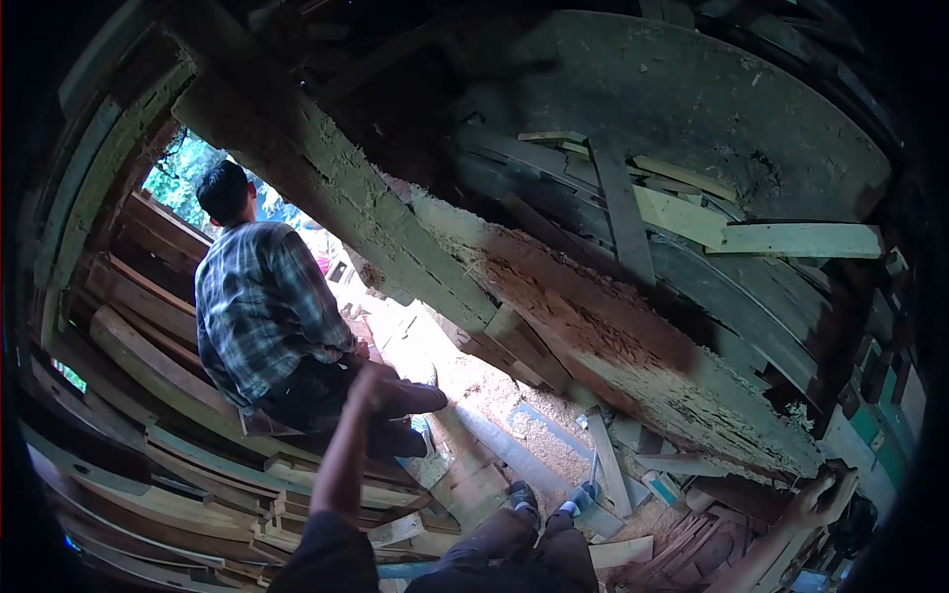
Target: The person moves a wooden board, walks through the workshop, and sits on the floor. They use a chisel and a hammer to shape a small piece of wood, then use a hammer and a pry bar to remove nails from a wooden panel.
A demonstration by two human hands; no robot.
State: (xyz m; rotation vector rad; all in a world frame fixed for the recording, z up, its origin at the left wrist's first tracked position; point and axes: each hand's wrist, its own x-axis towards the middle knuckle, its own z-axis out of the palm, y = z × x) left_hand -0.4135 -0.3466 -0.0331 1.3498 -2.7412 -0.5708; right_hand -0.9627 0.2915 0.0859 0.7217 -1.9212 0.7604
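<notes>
My left hand (370, 387) is raised at the end of an outstretched forearm. It overlaps the seated person's leg in this view, and its fingers are blurred. At the lower right, my right hand (817, 496) is beside the low end of a big, rough-hewn beam (613, 341). Its bent fingers are around the edge of a piece of wood (843, 492), partly in shadow. The beam slants across the view, with a reddish-brown, flaking side and pale, splintered edges.
A person in a plaid shirt (262, 306) sits at the left, back turned, before a bright opening. Stacked boards (188, 494) fill the lower left. Wood shavings (549, 435) and planks cover the floor around my feet. Loose pale boards (796, 240) lie beyond the beam.
</notes>
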